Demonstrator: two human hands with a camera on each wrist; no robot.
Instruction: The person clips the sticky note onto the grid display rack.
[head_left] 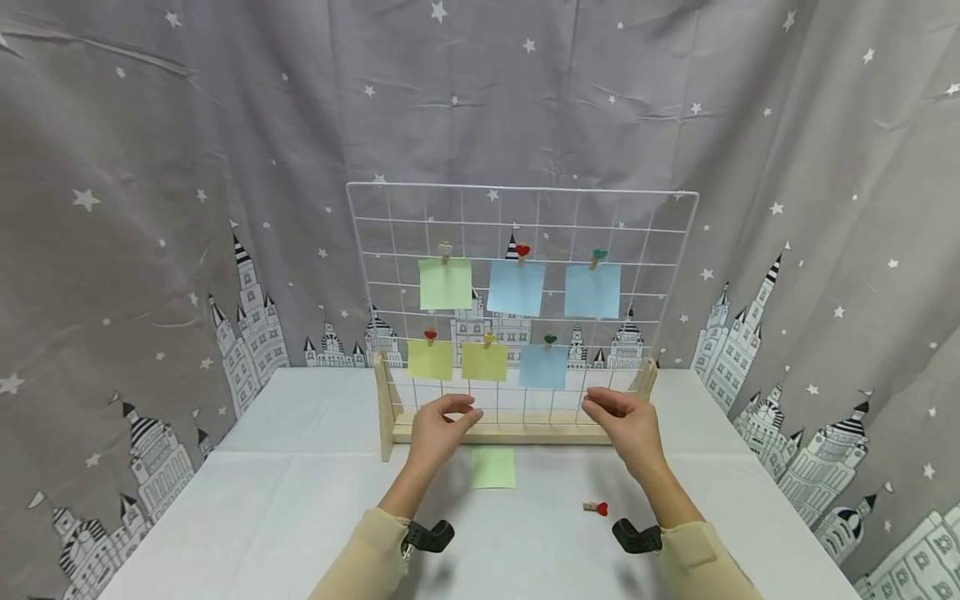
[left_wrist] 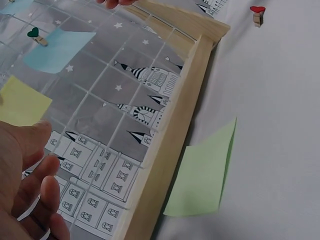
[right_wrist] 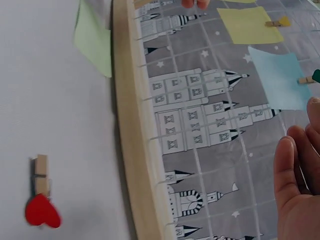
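Note:
In the head view my left hand [head_left: 439, 432] is in front of the lower left of a white wire grid [head_left: 525, 190], its fingers loosely bent around nothing. My right hand [head_left: 628, 425] hovers before the grid's lower right, also holding nothing. Heart-topped clothespins fix green, blue and yellow notes to the grid in two rows; the lower blue note [head_left: 543, 367] is nearest my right hand. A loose green note [head_left: 492, 467] lies on the table between my hands, one edge lifted in the left wrist view. Nearer me lies a clothespin with a red heart [head_left: 597, 507].
The grid stands in a wooden base [head_left: 510, 434] with an upright support at each end. A white cloth covers the table [head_left: 247, 500]. Behind hangs a grey curtain [head_left: 480, 108] printed with stars and castles.

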